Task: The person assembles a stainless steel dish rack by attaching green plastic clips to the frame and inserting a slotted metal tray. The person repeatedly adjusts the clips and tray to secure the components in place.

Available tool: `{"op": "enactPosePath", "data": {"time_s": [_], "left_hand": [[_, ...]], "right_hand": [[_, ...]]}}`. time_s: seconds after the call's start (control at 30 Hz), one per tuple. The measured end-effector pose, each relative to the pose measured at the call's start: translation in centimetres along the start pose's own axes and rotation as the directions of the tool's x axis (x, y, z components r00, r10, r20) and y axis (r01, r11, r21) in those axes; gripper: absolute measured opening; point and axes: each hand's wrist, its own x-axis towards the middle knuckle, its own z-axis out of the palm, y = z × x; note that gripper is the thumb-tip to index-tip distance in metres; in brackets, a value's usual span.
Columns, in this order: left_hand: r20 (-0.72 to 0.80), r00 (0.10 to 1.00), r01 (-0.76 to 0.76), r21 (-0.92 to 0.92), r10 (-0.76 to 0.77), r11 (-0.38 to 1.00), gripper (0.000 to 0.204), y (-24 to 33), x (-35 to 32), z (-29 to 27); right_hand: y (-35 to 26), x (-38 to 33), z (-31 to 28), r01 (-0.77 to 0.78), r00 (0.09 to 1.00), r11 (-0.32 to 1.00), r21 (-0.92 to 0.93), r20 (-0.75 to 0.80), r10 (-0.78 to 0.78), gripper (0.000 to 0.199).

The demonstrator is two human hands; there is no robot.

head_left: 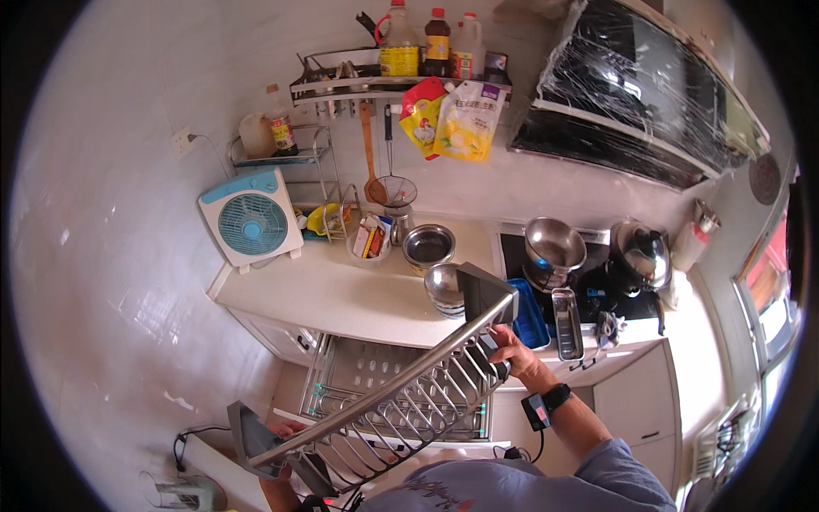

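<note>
A long metal wire rack (pixel 388 384) with grey plastic end pieces slants across in front of me, its right end higher than its left. My right hand (pixel 514 354) is closed around its right end, beside the grey end piece. At the lower left, my left hand (pixel 288 429) grips the other end, partly hidden behind the rail. Below and behind the rack, a pulled-out drawer (pixel 363 352) shows a perforated metal bottom and wire rails. Part of the drawer is covered by the rack.
Steel bowls (pixel 429 246) stand on the white counter (pixel 341 286), near the rack's raised end. A blue tray (pixel 531 316) and a steel tray (pixel 566 322) lie by the stove (pixel 589 294). A box fan (pixel 252 224) is at left; a bottle shelf (pixel 401 85) hangs above.
</note>
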Motion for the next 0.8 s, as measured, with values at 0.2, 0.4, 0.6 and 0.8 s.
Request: {"op": "enactPosePath", "data": {"time_s": [0.2,0.4,0.6,0.8], "left_hand": [[-0.365,0.930,0.078,0.129,-0.026,0.989,0.039,-4.4,-3.7,-5.9],[-0.408,0.875,0.025,-0.499,-0.260,0.866,0.017,0.5,-0.9,-0.3],[-0.171,0.971,0.051,-0.537,-0.168,0.842,0.015,0.7,-2.1,-1.5],[-0.657,0.711,0.049,-0.310,-0.251,0.950,0.016,2.1,-2.1,0.0]], "right_hand": [[-1.1,1.1,5.8,-0.117,0.982,0.988,-0.099,0.136,0.130,0.066],[-1.0,1.7,5.7,-0.219,0.971,0.972,-0.083,0.084,0.226,0.073],[-0.4,4.6,5.3,-0.196,0.976,0.936,-0.292,0.037,0.216,0.061],[-1.4,4.5,7.0,-0.040,0.999,0.897,-0.440,-0.013,0.038,0.057]]}}
